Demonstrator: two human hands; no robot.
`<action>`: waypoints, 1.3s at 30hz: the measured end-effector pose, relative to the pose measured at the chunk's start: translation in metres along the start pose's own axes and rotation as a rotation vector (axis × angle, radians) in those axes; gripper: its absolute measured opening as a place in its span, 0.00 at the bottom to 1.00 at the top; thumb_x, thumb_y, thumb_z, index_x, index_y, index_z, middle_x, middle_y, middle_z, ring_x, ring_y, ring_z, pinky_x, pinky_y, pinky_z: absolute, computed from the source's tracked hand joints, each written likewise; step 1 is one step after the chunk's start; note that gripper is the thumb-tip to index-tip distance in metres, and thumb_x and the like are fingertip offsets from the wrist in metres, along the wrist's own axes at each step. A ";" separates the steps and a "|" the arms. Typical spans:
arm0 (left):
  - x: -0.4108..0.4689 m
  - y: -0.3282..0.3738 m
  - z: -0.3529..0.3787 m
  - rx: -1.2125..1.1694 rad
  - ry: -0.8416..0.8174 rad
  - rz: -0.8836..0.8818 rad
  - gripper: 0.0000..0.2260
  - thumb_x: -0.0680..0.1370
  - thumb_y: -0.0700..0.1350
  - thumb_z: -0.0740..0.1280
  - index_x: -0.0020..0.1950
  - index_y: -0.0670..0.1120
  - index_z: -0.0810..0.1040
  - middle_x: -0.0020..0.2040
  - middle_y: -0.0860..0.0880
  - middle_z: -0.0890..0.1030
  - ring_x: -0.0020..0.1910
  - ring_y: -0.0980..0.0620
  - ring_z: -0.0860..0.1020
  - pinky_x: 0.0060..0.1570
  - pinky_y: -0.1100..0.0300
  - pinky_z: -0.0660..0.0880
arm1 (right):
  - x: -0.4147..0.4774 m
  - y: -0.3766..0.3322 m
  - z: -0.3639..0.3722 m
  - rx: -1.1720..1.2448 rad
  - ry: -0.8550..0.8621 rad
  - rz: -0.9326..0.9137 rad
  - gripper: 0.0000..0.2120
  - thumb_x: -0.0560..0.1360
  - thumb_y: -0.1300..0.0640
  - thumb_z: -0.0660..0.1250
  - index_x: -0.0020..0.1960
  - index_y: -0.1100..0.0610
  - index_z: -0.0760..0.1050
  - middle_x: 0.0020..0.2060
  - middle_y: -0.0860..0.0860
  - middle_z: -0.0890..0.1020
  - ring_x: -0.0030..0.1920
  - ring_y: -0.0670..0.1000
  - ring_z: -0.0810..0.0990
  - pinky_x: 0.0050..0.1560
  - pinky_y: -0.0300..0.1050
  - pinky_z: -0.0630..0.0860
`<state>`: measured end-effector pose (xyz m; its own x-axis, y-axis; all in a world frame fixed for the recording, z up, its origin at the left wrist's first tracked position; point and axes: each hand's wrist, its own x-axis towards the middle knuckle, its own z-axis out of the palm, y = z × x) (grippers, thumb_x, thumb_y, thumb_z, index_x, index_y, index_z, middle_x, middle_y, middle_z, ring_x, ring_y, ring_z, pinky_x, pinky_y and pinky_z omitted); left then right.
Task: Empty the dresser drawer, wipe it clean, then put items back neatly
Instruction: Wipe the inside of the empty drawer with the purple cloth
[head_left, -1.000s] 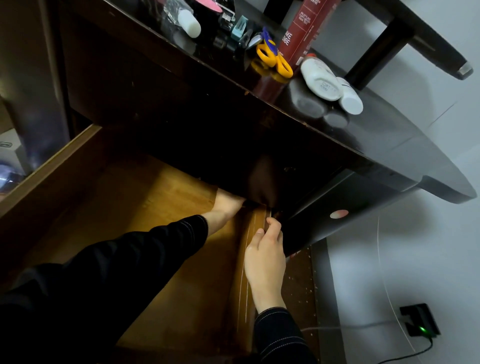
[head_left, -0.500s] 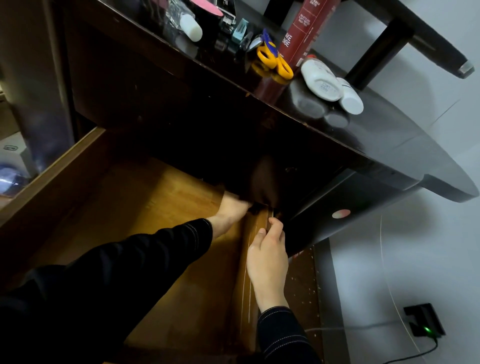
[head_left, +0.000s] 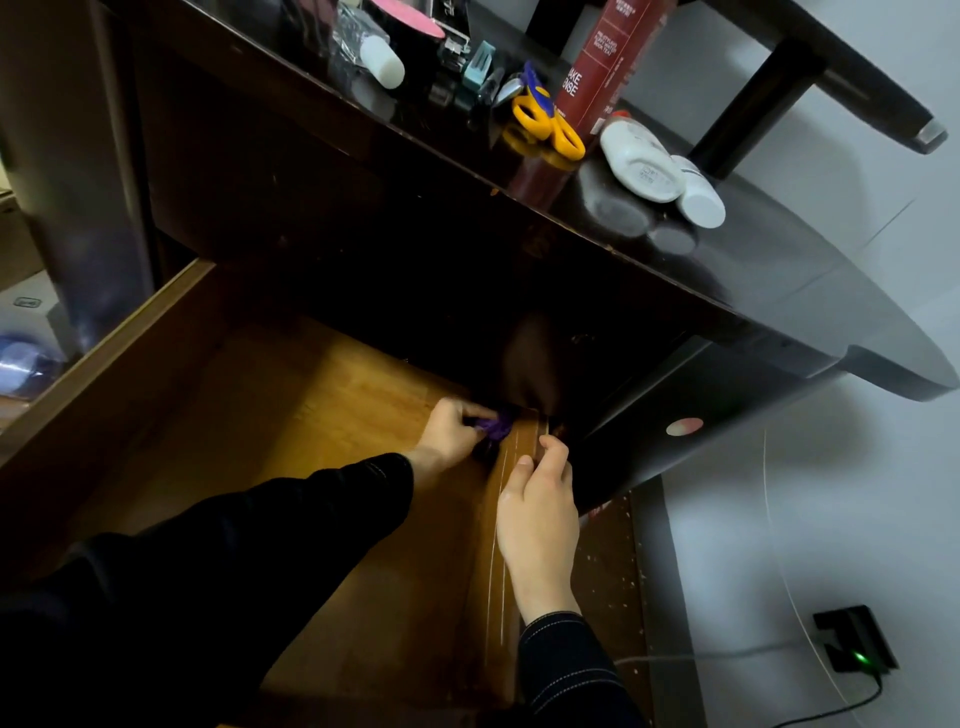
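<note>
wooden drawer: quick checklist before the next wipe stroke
1. Open wooden drawer emptied: ok, no items show on its lit floor.
2. Crumpled purple cloth in grip: ok, left hand holds it at the back right corner.
3. Drawer steadied: ok, right hand holds its right side wall.
4. Far back wiped: cannot tell, it lies in shadow under the glossy dark dresser top.
5. Removed items parked: ok, yellow-handled scissors and white plastic bottle lie on that top.

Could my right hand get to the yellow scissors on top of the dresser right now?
Probably yes. The right hand only grips the drawer wall and carries nothing, and the yellow scissors lie uncovered near the front edge of the dresser top.
</note>
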<state>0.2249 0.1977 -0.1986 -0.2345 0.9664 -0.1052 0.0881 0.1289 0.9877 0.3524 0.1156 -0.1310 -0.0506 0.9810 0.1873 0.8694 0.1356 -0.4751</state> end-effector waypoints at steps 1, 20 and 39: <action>0.002 0.001 -0.002 0.011 0.000 -0.013 0.12 0.77 0.29 0.66 0.55 0.39 0.84 0.51 0.48 0.82 0.49 0.52 0.80 0.47 0.66 0.77 | 0.000 0.000 0.000 0.000 -0.001 0.002 0.17 0.85 0.52 0.52 0.73 0.52 0.62 0.65 0.53 0.74 0.47 0.48 0.80 0.41 0.42 0.79; -0.001 0.035 -0.002 -0.296 0.042 0.014 0.12 0.75 0.28 0.68 0.40 0.45 0.80 0.33 0.54 0.83 0.33 0.59 0.82 0.33 0.67 0.78 | -0.001 0.000 0.001 -0.010 0.009 0.006 0.18 0.85 0.51 0.53 0.73 0.53 0.62 0.64 0.53 0.75 0.48 0.49 0.80 0.41 0.40 0.76; -0.024 0.011 -0.017 0.003 -0.190 -0.087 0.23 0.76 0.25 0.63 0.68 0.43 0.78 0.59 0.46 0.80 0.55 0.51 0.79 0.52 0.63 0.78 | -0.002 -0.001 -0.002 0.038 -0.018 0.018 0.18 0.85 0.50 0.53 0.74 0.53 0.62 0.65 0.53 0.75 0.49 0.50 0.80 0.45 0.44 0.79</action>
<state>0.2147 0.1725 -0.1829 -0.0549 0.9761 -0.2105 0.0780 0.2144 0.9736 0.3523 0.1133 -0.1287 -0.0440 0.9857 0.1627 0.8512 0.1223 -0.5105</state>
